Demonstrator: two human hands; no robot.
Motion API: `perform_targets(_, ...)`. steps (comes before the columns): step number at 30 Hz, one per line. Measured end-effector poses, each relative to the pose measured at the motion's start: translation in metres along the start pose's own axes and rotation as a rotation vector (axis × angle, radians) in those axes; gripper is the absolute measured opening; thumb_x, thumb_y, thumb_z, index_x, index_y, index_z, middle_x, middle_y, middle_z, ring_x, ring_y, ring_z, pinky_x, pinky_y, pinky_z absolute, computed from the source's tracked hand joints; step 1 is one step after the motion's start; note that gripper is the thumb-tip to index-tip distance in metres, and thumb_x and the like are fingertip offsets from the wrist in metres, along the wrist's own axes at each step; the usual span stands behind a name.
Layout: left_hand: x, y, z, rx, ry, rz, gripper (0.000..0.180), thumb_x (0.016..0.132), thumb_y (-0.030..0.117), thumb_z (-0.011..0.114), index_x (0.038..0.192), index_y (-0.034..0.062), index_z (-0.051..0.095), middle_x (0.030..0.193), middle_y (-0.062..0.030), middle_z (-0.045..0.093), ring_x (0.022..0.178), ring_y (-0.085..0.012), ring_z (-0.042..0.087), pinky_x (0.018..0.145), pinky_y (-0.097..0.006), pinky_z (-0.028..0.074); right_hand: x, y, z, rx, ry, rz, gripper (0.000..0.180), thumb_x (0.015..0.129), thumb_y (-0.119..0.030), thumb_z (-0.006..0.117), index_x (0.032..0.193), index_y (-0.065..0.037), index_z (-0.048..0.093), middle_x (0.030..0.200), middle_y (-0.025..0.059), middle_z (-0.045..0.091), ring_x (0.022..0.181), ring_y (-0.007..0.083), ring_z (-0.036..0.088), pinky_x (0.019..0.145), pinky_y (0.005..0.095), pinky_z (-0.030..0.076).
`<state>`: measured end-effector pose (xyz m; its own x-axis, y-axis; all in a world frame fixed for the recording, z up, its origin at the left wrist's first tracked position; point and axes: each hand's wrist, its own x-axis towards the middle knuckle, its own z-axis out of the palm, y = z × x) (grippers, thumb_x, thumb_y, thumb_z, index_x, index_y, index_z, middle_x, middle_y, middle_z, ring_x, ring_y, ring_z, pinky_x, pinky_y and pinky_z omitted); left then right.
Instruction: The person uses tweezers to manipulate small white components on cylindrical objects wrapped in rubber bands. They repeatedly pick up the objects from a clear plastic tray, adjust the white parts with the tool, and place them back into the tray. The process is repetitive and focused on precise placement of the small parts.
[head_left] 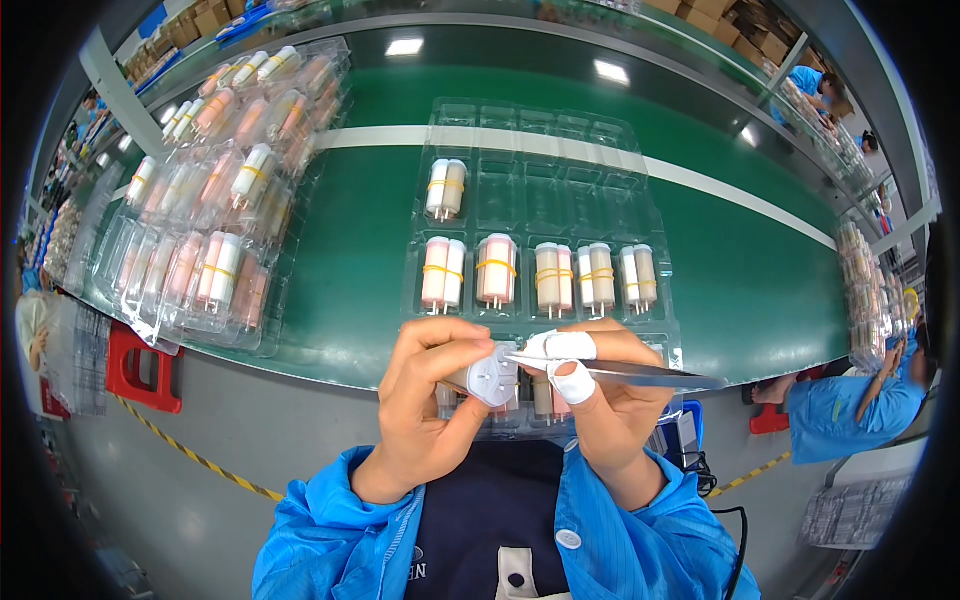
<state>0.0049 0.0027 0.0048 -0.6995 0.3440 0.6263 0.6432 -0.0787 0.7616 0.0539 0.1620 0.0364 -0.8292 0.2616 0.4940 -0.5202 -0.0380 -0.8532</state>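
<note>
- Left hand: fingers curled around a small white cylindrical part, holding it by the sides with its round end face turned up toward the camera. Grip closed and firm on the part.
- Right hand: pinching a pair of metal tweezers; thumb and forefinger wear white finger cots. Grip narrow, closed on the tweezers.
- Tweezer tips meet the top edge of the white part's end face, just right of the left thumb; the tweezer handle runs out well to the right past the right hand.
- The two hands touch or nearly touch at the part, which sits between them.
- Just beyond the grip: a clear plastic blister tray on the green conveyor belt. Its nearest visible row holds four pairs of pink and beige cylinders bound with yellow bands; one more pair sits in the row beyond, far-left pocket.
- Directly under the hands, the tray's near edge shows more cylinders, mostly hidden.
- Far left of the grip: stacked clear trays filled with similar banded cylinders.
- Far right: another person in a blue smock, seated by the belt.
</note>
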Motion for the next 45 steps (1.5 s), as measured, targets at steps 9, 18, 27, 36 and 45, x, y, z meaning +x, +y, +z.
perform_targets(9,-0.001,0.0,0.0,0.009,0.028,0.0,0.041,0.072,-0.011,0.066,0.11,-0.0017,0.053,0.111,-0.0195,0.051,0.101,-0.0244,0.054,0.085,-0.032,0.046,-0.001,0.001,0.002,0.059,-0.022,0.036,0.017,0.085,0.003,0.063,0.101,0.006,0.063,0.089,0.0155,0.064,0.07,0.0167,0.064,0.059,0.0279,0.052)
perform_targets(18,-0.001,-0.001,-0.001,-0.007,0.0,0.016,0.039,0.075,-0.009,0.065,0.111,-0.0025,0.051,0.113,-0.0202,0.048,0.103,-0.0232,0.052,0.087,-0.033,0.045,0.001,0.0,0.003,0.045,-0.028,-0.012,0.016,0.084,0.003,0.064,0.1,0.006,0.063,0.089,0.0153,0.064,0.069,0.0164,0.064,0.058,0.0279,0.052)
perform_targets(27,-0.001,0.003,0.002,0.024,0.083,-0.014,0.042,0.068,-0.011,0.068,0.107,-0.0019,0.057,0.107,-0.0185,0.054,0.096,-0.0248,0.055,0.081,-0.032,0.047,0.003,-0.003,0.006,-0.049,-0.049,-0.001,0.015,0.084,0.002,0.064,0.099,0.004,0.064,0.088,0.0148,0.064,0.067,0.0159,0.065,0.056,0.0273,0.052)
perform_targets(36,0.002,0.004,-0.002,0.112,0.012,0.076,0.045,0.063,-0.013,0.068,0.105,0.0013,0.062,0.103,-0.0152,0.058,0.091,-0.0257,0.055,0.074,-0.031,0.047,0.02,-0.014,-0.01,-0.051,-0.202,0.192,0.008,0.083,0.001,0.064,0.091,0.003,0.066,0.08,0.0107,0.065,0.07,0.0143,0.065,0.06,0.0239,0.049)
perform_targets(45,0.003,0.0,-0.005,0.018,0.009,0.045,0.04,0.075,-0.007,0.068,0.111,-0.0001,0.051,0.111,-0.0207,0.052,0.094,-0.0221,0.057,0.079,-0.033,0.05,0.01,-0.001,-0.001,0.357,-0.079,0.156,0.014,0.085,0.004,0.059,0.098,0.008,0.062,0.086,0.0167,0.065,0.072,0.0204,0.065,0.061,0.0304,0.052)
